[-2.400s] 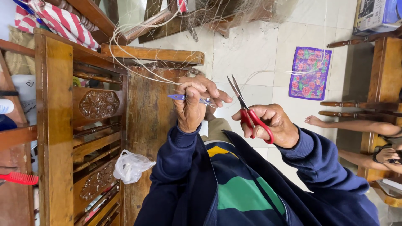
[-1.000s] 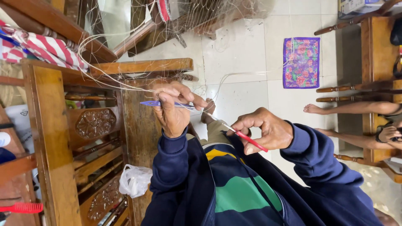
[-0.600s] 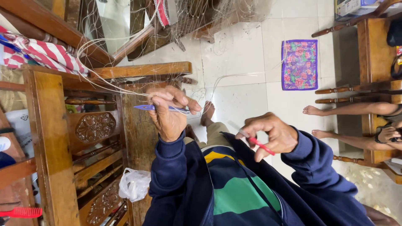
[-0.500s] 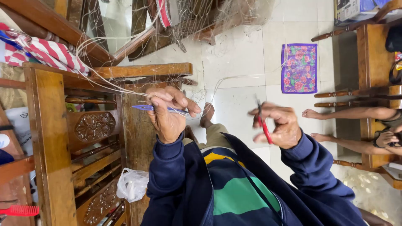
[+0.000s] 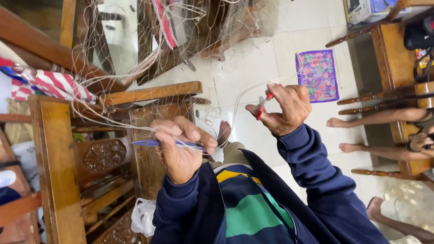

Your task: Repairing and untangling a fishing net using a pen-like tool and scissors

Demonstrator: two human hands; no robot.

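Pinching needle (image 5: 149, 143) in left hand (image 5: 181, 151)

navy blue jacket (image 5: 316, 180) with ribbed cuffs, open over a shirt (image 5: 246, 203) striped in navy, yellow and green; khaki trousers (image 5: 233, 153).

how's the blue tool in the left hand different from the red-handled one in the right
The blue tool is long, thin and flat, lying level in the left hand; the red-handled tool is short and stands steeply tilted in the right hand. The blue tool sticks out well past the fingers, while the red-handled one is mostly hidden in the fist. Pale net threads run to the blue tool; a single strand meets the red one. Both are pinched between fingers and thumb.
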